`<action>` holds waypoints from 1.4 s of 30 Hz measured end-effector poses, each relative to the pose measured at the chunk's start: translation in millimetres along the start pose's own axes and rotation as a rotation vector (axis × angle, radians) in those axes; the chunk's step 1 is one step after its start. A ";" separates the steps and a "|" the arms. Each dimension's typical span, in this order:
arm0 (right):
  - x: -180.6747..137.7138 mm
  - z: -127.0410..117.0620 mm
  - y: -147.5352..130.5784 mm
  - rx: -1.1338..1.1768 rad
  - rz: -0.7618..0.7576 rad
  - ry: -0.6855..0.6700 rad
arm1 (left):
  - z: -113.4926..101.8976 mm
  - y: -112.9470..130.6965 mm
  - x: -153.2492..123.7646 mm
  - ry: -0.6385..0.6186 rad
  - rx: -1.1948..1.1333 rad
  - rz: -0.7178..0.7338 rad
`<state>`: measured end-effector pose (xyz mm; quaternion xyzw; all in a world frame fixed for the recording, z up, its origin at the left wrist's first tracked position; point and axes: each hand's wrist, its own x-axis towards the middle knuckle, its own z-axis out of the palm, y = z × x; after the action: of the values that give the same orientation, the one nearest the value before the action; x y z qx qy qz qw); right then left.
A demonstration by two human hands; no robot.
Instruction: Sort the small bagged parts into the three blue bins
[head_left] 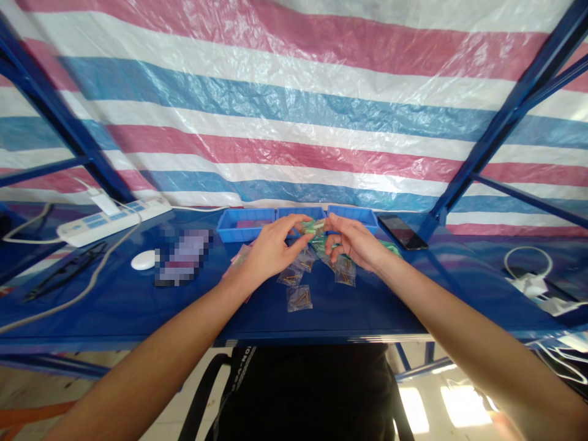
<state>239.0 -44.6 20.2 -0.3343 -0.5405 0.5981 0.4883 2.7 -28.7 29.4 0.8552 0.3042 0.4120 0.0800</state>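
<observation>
The left hand (277, 245) has its fingers clamped on a small bag (315, 228), near the middle blue tray (301, 211) on the bench (367, 315). The right hand (354, 242) is beside this bag; whether its fingers pinch it, I cannot tell.

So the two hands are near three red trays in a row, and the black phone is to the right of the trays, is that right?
Almost! The three trays are blue, not red, as the head view shows. The left hand and right hand are near them, and the black phone is to their right.
</observation>
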 end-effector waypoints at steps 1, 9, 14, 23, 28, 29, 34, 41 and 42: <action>-0.1 0.1 0.6 -0.034 -0.023 -0.005 | 0.1 0.4 -0.5 0.000 -0.006 -0.025; 4.3 -4.6 5.8 -0.100 -0.095 0.024 | -0.8 4.7 0.1 -0.051 -0.034 0.042; 3.2 -7.5 4.3 -0.035 -0.044 0.039 | 0.0 2.9 1.1 -0.117 0.025 0.145; 1.8 -3.3 -1.7 0.059 0.104 -0.021 | -0.3 -4.0 0.8 0.013 0.011 0.133; 0.3 -1.9 0.4 -0.036 0.095 -0.040 | -2.0 -1.6 -0.6 0.025 -0.011 -0.030; 0.1 -2.0 1.7 -0.065 0.090 -0.035 | -1.7 -1.0 -0.9 0.016 -0.016 -0.050; 0.8 -4.8 4.6 -0.139 0.074 0.047 | -0.2 1.5 -0.3 0.031 -0.011 0.002; 1.0 -1.0 1.8 -0.104 0.058 0.096 | -1.0 1.4 1.2 -0.002 0.003 0.144; 1.0 -0.2 2.6 -0.106 0.061 0.084 | -0.1 0.7 1.0 -0.020 -0.004 0.151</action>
<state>238.2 -43.5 17.7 -0.4007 -0.5399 0.5688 0.4737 3.5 -28.7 30.4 0.8797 0.2372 0.4087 0.0532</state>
